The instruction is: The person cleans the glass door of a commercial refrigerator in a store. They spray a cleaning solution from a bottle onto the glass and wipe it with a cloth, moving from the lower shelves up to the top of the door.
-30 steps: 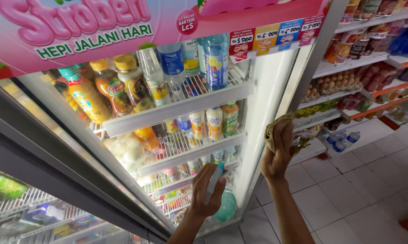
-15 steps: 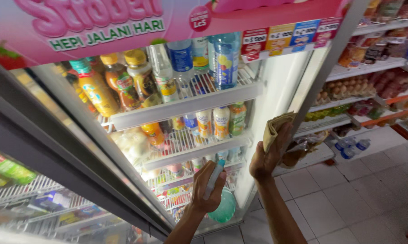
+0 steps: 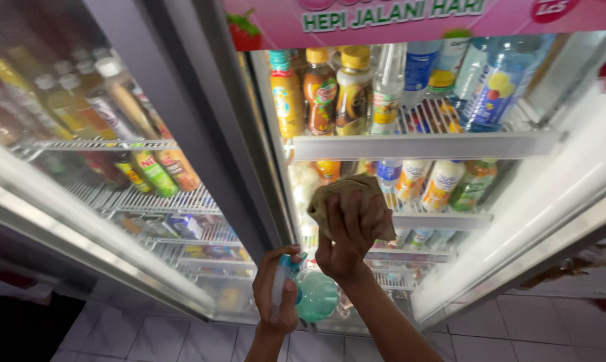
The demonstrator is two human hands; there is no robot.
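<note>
My right hand (image 3: 348, 238) presses a folded tan cloth (image 3: 346, 198) flat against the glass door (image 3: 491, 221) of a drinks cooler, near the door's left side at mid height. Just below and to the left, my left hand (image 3: 275, 291) grips a small spray bottle (image 3: 311, 295) with a teal round body and a blue-white nozzle, held close to the lower glass. Behind the glass stand rows of bottled drinks (image 3: 356, 90) on white wire shelves.
A second glass-door cooler (image 3: 115, 181) with more bottles stands to the left, divided by a dark frame post (image 3: 202, 127). A pink banner (image 3: 397, 17) runs across the top. White floor tiles (image 3: 149, 335) lie below.
My right hand with the cloth moved from the door's right edge leftward onto the glass. The view swung left, showing the neighbouring cooler. The left hand still holds the spray bottle low.
</note>
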